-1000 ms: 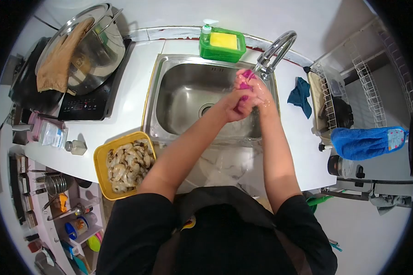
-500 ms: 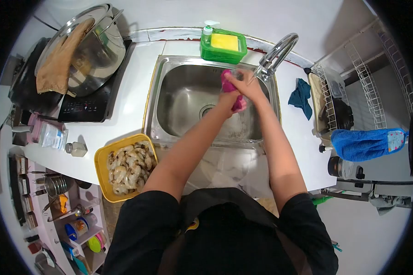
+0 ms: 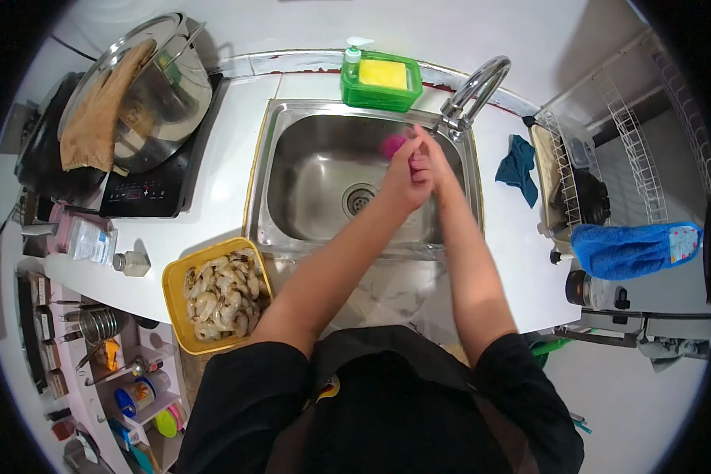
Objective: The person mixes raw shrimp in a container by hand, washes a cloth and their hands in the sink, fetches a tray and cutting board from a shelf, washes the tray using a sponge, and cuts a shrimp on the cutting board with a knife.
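Observation:
Over the right side of the steel sink (image 3: 292, 189), my two hands are pressed together around a soft-looking magenta thing (image 3: 392, 145). Part of it bulges out at the upper left; the rest is hidden, and I cannot tell its kind. The fingers of my left hand (image 3: 411, 180) are curled round it. My right hand (image 3: 436, 158) closes against it from the other side, its fingers partly covered and slightly blurred. Just above my hands curves the chrome faucet (image 3: 482, 83). A yellow tub (image 3: 174, 312) of raw shrimp (image 3: 221, 300) stands left of the sink.
Behind the sink is a green caddy (image 3: 379, 96) with a yellow sponge (image 3: 383, 74) and a pump. A big steel pot (image 3: 166, 110) sits on the black cooktop (image 3: 146, 189) at left. A teal cloth (image 3: 518, 170) lies right, near a wire rack (image 3: 565, 174).
My hands have shifted slightly toward me and right, turning the magenta thing between them. Less of it shows now, and the sink drain is more exposed.

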Action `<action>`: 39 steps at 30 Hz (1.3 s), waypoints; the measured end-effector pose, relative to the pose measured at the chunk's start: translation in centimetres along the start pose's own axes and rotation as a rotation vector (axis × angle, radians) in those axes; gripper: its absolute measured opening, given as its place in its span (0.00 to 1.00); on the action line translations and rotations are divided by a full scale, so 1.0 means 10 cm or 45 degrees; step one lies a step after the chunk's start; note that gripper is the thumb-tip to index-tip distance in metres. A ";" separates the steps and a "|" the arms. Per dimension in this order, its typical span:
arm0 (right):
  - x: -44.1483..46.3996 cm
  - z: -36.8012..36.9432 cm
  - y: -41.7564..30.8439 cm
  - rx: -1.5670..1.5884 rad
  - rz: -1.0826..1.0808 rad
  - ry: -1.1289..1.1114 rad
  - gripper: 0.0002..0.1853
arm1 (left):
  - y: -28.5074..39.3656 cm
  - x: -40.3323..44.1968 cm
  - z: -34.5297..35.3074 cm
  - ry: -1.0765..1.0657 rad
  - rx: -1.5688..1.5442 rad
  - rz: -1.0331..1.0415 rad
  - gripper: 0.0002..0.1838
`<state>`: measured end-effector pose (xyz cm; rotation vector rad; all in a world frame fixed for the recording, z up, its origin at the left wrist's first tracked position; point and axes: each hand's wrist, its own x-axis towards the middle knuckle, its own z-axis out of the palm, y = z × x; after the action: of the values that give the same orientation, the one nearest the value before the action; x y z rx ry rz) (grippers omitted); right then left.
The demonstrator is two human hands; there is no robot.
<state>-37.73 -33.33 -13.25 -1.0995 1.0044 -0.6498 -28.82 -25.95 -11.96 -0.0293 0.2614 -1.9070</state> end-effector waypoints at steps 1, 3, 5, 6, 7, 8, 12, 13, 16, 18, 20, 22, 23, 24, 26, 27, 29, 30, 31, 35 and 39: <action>-0.08 0.14 -0.01 0.410 0.010 -0.189 0.38 | -0.11 0.02 0.05 -0.223 -0.085 -0.021 0.05; -0.24 0.42 0.08 0.949 -0.355 -0.558 0.38 | -0.27 -0.07 0.26 -0.378 -0.330 -0.143 0.05; -0.27 0.43 0.07 1.216 -0.446 -0.773 0.34 | -0.39 -0.24 0.51 -0.240 -0.534 -0.288 0.04; -0.26 0.38 0.03 1.280 -0.434 -0.826 0.32 | -0.42 -0.30 0.60 -0.173 -0.580 -0.332 0.05; -0.26 0.31 -0.02 1.345 -0.426 -0.878 0.29 | -0.41 -0.36 0.66 -0.117 -0.509 -0.330 0.05; -0.25 0.25 -0.07 1.408 -0.420 -0.932 0.27 | -0.40 -0.40 0.69 -0.064 -0.437 -0.329 0.06; -0.52 0.29 -0.43 0.828 -0.289 -0.341 0.18 | 0.12 -0.22 0.15 -0.352 0.634 -0.657 0.02; -0.51 0.25 -0.44 0.593 -0.221 -0.300 0.16 | 0.14 -0.26 0.13 -0.085 1.128 -0.524 0.03; -0.40 0.29 -0.24 0.477 -0.101 0.067 0.09 | 0.14 -0.32 0.09 0.602 2.446 -0.033 0.05; -0.38 0.42 -0.10 0.623 -0.168 0.357 0.08 | 0.14 -0.37 0.03 0.582 2.895 0.328 0.05; -0.37 0.55 -0.11 0.952 -0.109 0.739 0.08 | 0.15 -0.41 0.01 0.536 3.074 0.636 0.07; -0.45 0.64 -0.20 1.126 -0.122 0.945 0.11 | 0.15 -0.42 -0.02 0.412 3.142 0.921 0.09; -0.47 0.67 -0.25 1.241 -0.174 0.920 0.16 | 0.12 -0.41 -0.05 0.335 3.124 1.039 0.10; -0.48 0.66 -0.28 1.142 -0.330 0.899 0.17 | 0.08 -0.40 -0.08 0.250 3.072 1.150 0.11; -0.50 0.61 -0.31 0.938 -0.634 0.847 0.20 | 0.03 -0.39 -0.25 0.097 2.814 1.142 0.16; -0.54 0.60 -0.34 0.709 -0.807 0.800 0.20 | -0.01 -0.42 -0.23 0.023 2.683 1.131 0.19; -0.64 0.62 -0.35 0.320 -0.896 0.726 0.20 | 0.12 -0.48 -0.14 0.019 1.333 0.087 0.20; -0.71 0.64 -0.34 0.123 -0.934 0.683 0.20 | 0.17 -0.54 -0.02 0.019 0.612 -0.367 0.21; -0.76 0.66 -0.29 -0.087 -0.977 0.643 0.19 | 0.13 -0.63 0.09 -0.121 0.516 -0.324 0.18; -1.02 0.94 -0.02 -0.344 -1.078 0.563 0.17 | 0.24 -0.39 -0.07 0.023 0.441 -0.078 0.08; -1.15 1.17 0.06 0.311 -1.075 0.649 0.17 | 0.28 -0.29 -0.08 0.132 0.582 0.180 0.11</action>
<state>-32.12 -18.59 -8.66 -1.1454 0.8162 -1.7554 -25.38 -24.05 -13.00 0.3852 -0.1056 -1.7896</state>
